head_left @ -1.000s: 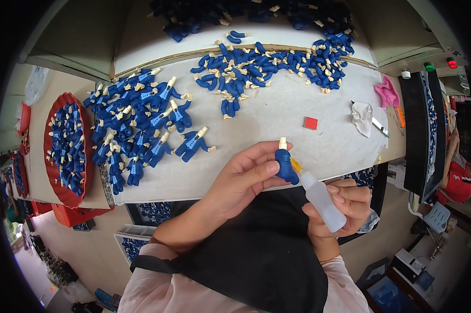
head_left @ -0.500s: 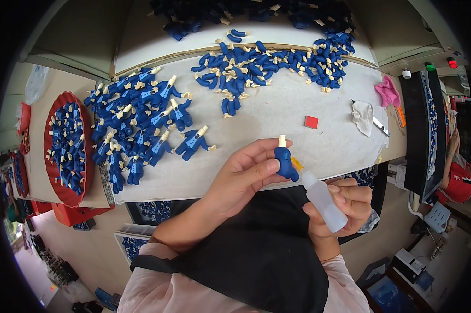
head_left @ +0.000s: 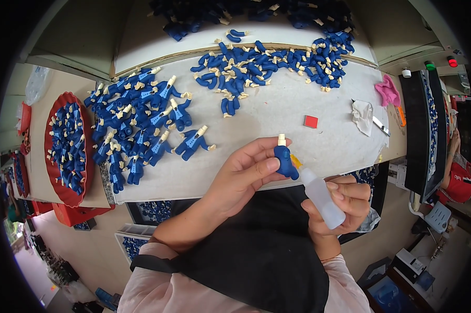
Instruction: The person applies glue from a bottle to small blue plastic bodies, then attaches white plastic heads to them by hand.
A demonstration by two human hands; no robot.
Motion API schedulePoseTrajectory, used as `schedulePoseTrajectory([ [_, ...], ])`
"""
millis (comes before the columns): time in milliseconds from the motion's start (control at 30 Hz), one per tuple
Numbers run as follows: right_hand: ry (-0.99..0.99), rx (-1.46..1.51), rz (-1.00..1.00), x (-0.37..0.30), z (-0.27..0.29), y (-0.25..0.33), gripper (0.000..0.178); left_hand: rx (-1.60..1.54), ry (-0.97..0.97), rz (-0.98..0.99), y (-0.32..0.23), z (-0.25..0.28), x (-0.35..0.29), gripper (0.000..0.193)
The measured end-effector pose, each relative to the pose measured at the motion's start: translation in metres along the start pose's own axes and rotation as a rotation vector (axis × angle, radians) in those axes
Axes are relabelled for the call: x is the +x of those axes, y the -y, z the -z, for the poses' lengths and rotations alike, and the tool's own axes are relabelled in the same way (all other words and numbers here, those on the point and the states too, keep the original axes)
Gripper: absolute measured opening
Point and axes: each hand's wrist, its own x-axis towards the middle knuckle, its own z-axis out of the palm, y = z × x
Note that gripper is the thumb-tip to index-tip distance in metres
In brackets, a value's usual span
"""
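Observation:
Upright between the fingers and thumb of my left hand (head_left: pixel 248 175) is a blue figurine body (head_left: pixel 284 160) with a cream neck peg on top; no arm shows on the side facing right. My right hand (head_left: pixel 345 203) is closed around a translucent white squeeze bottle (head_left: pixel 324 201). The bottle tilts up to the left, and its yellow nozzle (head_left: pixel 296 161) is at the body's right side, touching or very close. To the left lie many figurine bodies with arms (head_left: pixel 193 143). Loose blue arms with cream hands (head_left: pixel 246 68) are heaped at the back of the table.
A red scalloped tray (head_left: pixel 51 156) full of blue bodies stands at the left. A small red box (head_left: pixel 310 121) lies on the white table cover (head_left: pixel 277 115). Toward the right are a white cloth (head_left: pixel 362 117), a cutter knife (head_left: pixel 380 125) and a pink cloth (head_left: pixel 387 91). Another person's arm (head_left: pixel 451 156) shows far right.
The bottle in my right hand has shifted very slightly up and left against the blue body. My left hand has barely moved.

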Motion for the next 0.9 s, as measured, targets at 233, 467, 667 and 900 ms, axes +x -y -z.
schedulePoseTrajectory([
  [233,-0.012,0.019,0.001,0.0001,0.0011,-0.0001,0.041,0.047,-0.038,-0.025,0.0019,-0.002,-0.0001,0.034],
  [467,-0.003,0.039,-0.012,-0.0011,0.0011,0.0004,0.041,0.071,-0.053,-0.051,0.003,-0.0003,0.0007,0.034],
  [667,0.013,0.038,-0.012,-0.0012,0.0015,0.0012,0.041,0.073,-0.057,-0.069,0.002,0.0002,0.0017,0.036],
  [900,0.024,0.039,-0.027,-0.0012,0.0007,0.002,0.041,0.043,-0.041,-0.059,0.0029,0.0027,0.0014,0.037],
])
